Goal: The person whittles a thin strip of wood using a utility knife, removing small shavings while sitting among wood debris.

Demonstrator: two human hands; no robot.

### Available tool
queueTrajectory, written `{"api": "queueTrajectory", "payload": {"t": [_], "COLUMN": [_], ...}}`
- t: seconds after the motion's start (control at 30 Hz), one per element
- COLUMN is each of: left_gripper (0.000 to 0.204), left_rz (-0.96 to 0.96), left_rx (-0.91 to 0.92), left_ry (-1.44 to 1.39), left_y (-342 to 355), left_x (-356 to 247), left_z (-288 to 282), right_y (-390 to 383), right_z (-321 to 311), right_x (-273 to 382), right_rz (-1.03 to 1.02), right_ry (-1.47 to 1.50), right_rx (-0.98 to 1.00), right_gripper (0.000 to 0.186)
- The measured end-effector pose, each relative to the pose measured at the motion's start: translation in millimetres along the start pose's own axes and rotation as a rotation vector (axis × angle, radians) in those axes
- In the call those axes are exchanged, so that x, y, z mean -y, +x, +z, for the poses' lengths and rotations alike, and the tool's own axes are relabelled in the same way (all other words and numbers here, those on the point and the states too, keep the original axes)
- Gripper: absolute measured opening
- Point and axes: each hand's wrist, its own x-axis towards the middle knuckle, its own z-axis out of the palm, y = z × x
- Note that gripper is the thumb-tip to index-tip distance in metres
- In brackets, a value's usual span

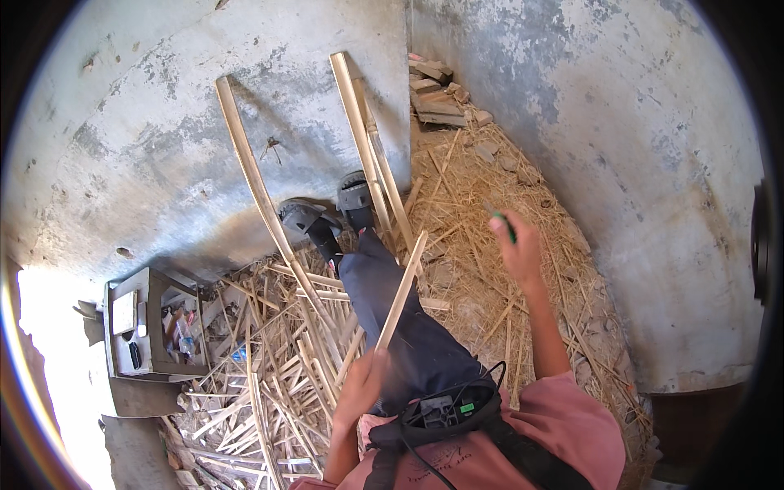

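Observation:
My left hand [362, 385] is closed round the lower end of a pale bamboo strip [402, 292], which slants up and away across my dark trouser leg. Out to the right, my right hand [523, 251] grips a small knife [507, 226] by its green handle. The blade points up and left and looks faint and blurred. Knife and strip are apart. Between my arms, a black pouch with a cable [449, 412] rests against my waist.
A long split bamboo piece [243, 151] and more bamboo lengths [353, 106] lean on the wall ahead. Cut strips [278, 408] pile up at left; shavings [465, 204] cover the floor at right. A small open cabinet [135, 327] stands left. Bricks [441, 110] lie in the far corner.

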Motion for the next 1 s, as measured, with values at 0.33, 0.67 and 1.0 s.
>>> {"api": "queueTrajectory", "payload": {"t": [0.33, 0.67, 1.0], "left_gripper": [0.037, 0.033, 0.033], "left_rz": [0.08, 0.246, 0.157], "left_rx": [-0.181, -0.257, -0.247], "left_ry": [0.333, 0.193, 0.164], "left_y": [15.2, 16.7, 13.1], "left_x": [-72.7, -77.7, -84.0], "left_z": [28.3, 15.7, 18.6], "right_y": [-69.7, -56.1, -39.4], "right_z": [43.2, 41.9, 35.7], "right_x": [99.5, 97.1, 92.7], "right_rz": [-0.413, -0.511, -0.585], "right_ry": [0.073, 0.031, -0.014], "right_rx": [0.222, 0.109, 0.051], "right_gripper": [0.033, 0.032, 0.031]}}
